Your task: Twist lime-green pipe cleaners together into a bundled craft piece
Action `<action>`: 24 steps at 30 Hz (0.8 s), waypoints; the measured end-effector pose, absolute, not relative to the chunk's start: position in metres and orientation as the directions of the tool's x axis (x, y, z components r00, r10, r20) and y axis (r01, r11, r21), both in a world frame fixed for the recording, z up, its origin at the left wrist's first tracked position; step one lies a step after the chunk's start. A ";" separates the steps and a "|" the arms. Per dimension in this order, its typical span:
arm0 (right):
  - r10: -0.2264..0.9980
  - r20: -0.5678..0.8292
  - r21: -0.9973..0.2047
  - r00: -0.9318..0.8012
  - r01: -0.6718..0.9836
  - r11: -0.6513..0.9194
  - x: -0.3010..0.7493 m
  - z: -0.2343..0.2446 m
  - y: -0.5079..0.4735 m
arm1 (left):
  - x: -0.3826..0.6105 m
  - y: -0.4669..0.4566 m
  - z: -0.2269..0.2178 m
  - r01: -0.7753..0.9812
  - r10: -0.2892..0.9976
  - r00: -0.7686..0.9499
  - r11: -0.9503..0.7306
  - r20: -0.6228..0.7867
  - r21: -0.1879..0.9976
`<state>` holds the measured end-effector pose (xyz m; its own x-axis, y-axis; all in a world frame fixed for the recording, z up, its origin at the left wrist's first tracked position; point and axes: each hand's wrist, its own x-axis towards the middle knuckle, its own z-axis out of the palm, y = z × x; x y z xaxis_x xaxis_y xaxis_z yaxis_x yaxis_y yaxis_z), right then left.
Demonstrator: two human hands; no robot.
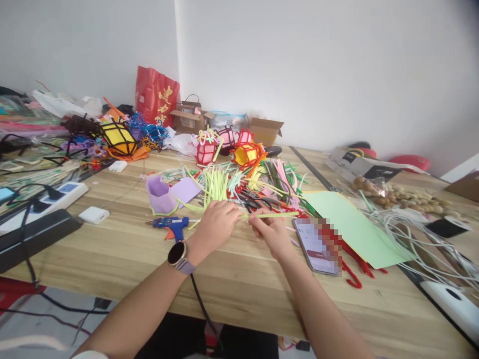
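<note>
Both my hands meet over the wooden table point(239, 284) in front of a heap of pipe cleaners point(239, 182). My left hand point(215, 224), with a watch point(176, 254) on its wrist, is closed in a pinch on one end of a light green pipe cleaner point(277, 215). My right hand point(270, 230) pinches the same pipe cleaner a little further right, and the stem sticks out to the right past it. A blue glue gun point(172, 224) lies just left of my left hand. A phone point(318, 245) lies just right of my right hand.
A green paper sheet point(355, 224) and red pipe cleaners point(354, 274) lie at the right, beside white cables point(419, 234). Purple foam pieces point(168, 193), scissors point(258, 201) and small lanterns point(247, 153) sit behind the heap. A power strip point(56, 195) and boxes point(264, 130) stand further off.
</note>
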<state>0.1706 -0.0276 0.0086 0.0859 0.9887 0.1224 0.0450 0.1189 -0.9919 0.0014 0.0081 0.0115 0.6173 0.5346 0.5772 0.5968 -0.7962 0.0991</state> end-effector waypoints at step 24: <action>0.861 0.508 -0.767 0.018 0.465 0.443 0.170 0.010 -0.032 | 0.002 0.010 0.013 0.539 0.561 0.632 -0.814 0.534 0.217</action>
